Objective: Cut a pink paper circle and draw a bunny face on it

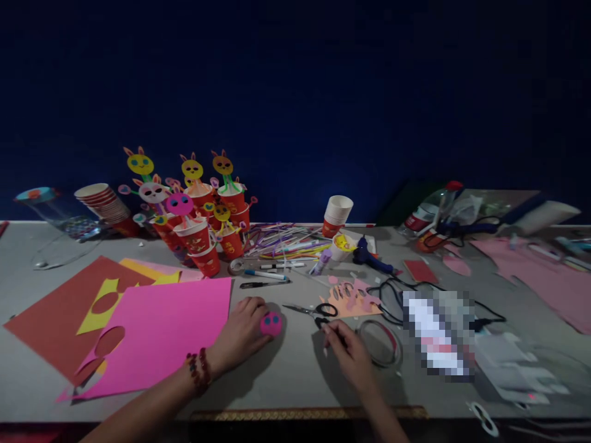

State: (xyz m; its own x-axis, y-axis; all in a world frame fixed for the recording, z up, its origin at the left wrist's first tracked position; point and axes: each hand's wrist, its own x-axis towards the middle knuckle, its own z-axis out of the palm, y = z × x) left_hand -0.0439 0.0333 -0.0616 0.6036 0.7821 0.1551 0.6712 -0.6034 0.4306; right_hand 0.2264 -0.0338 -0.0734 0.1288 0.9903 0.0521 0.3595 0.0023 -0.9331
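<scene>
My left hand point(244, 332), with a beaded bracelet at the wrist, is closed on a small pink paper disc point(271, 324) that has two blue eye spots. Its fingers lie along the disc's far side and the thumb along the near side, low over the table. My right hand point(348, 351) is pinched together just below the scissors' black handles; a tiny pale bit shows under its fingertips, too small to name. The scissors point(305, 310) lie between both hands, blades pointing left. Whether my right fingertips touch a handle loop, I cannot tell.
Pink card point(184, 332) and brown card point(50, 314) lie left. Red cups point(191, 237) with paper animal faces stand behind. Pens point(265, 274), pipe cleaners point(290, 240), a blue glue gun point(372, 258), tape roll point(381, 344), black cable point(392, 304) and bottle point(427, 212) spread across the back and right.
</scene>
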